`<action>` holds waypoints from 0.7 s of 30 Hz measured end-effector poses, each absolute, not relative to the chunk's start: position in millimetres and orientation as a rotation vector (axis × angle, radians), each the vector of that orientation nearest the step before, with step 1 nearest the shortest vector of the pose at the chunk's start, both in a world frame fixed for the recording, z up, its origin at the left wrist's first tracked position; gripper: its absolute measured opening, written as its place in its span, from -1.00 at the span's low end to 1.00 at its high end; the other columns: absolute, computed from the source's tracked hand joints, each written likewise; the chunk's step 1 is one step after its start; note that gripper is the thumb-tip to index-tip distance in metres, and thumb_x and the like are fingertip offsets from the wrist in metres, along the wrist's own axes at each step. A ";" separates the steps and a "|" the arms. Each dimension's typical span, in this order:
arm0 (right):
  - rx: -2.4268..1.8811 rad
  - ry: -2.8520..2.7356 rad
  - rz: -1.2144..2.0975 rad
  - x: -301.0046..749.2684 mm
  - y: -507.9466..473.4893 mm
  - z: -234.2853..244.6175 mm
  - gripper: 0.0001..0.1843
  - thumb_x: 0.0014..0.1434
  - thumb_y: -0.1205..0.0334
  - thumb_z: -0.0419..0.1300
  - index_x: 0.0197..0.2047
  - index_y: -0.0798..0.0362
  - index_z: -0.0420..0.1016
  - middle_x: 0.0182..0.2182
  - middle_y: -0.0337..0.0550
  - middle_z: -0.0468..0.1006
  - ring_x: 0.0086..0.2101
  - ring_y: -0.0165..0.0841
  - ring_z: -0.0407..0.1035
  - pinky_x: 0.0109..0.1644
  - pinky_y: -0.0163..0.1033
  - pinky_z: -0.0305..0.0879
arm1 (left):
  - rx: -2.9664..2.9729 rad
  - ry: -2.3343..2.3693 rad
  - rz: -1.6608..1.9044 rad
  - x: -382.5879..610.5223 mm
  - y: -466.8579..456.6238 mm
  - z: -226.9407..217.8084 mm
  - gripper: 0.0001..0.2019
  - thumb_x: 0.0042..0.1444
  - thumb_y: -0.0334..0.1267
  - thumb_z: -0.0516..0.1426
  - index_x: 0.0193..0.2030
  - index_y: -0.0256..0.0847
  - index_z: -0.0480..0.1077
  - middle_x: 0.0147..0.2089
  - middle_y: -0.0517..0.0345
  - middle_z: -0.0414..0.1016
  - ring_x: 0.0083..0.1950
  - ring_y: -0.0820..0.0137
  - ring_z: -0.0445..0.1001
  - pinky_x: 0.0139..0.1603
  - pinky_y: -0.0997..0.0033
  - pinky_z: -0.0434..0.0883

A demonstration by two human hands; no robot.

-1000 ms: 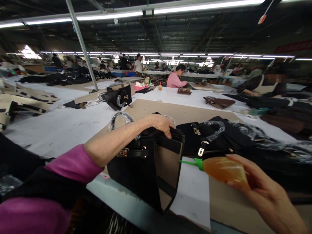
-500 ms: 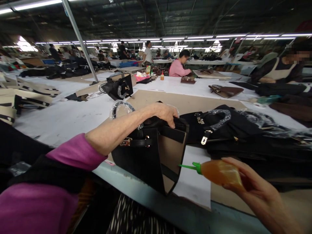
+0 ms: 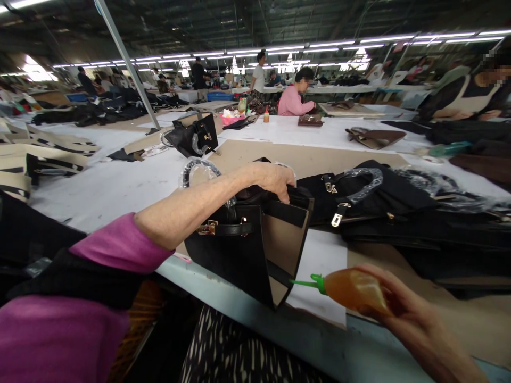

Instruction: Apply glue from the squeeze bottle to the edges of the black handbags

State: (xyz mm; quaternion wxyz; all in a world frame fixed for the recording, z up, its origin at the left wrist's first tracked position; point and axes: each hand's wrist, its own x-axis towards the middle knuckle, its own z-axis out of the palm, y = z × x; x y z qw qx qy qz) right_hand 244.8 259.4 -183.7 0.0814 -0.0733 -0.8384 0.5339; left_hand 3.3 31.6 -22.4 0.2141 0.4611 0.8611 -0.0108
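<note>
My left hand grips the top edge of an upright black and tan handbag that stands at the near edge of the table, its fingers curled over the rim. The bag has a gold clasp and a plastic-wrapped handle behind my forearm. My right hand is closed round an amber squeeze bottle with a green nozzle. The nozzle tip points left at the bag's tan side panel, just short of it.
More black handbags with wrapped handles lie to the right on a cardboard sheet. Another black bag stands further back. Tan striped pieces are stacked at the left. Other people work at tables beyond.
The view has tilted down a little. My left hand keeps its hold on the bag. The bottle has sunk slightly lower and nearer the table's front edge.
</note>
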 end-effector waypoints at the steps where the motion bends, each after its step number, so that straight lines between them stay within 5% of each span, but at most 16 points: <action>1: -0.203 -2.478 1.717 244.1 259.8 -184.3 -0.40 -0.14 -0.04 0.42 -0.01 -0.11 0.47 -0.10 -0.12 0.53 -0.16 -0.11 0.45 -0.13 -0.26 0.42 | 1.288 2.400 -0.044 5.5 31.3 -22.3 -0.71 0.03 -0.25 0.18 -0.09 -0.26 0.44 -0.27 0.19 0.50 -0.32 0.44 0.39 -0.35 0.52 0.24; 12: -0.450 -1.913 2.328 227.4 248.6 -185.3 -0.39 -0.02 0.02 0.40 0.06 -0.02 0.33 -0.06 -0.01 0.48 -0.13 -0.07 0.41 -0.17 -0.11 0.46 | 1.294 2.664 -0.398 24.8 1.8 15.6 -0.78 0.10 -0.23 0.14 -0.18 -0.31 0.47 -0.37 0.12 0.45 -0.40 0.41 0.36 -0.44 0.45 0.16; 21: -0.335 -1.916 2.198 194.8 220.5 -188.3 -0.38 -0.03 -0.03 0.39 0.03 0.02 0.30 -0.12 -0.06 0.50 -0.15 -0.14 0.41 -0.09 -0.15 0.40 | 1.275 2.737 -0.593 37.4 -16.8 1.2 -0.83 0.11 -0.30 0.09 -0.25 -0.30 0.48 -0.34 -0.03 0.51 -0.30 0.28 0.47 -0.44 0.43 0.21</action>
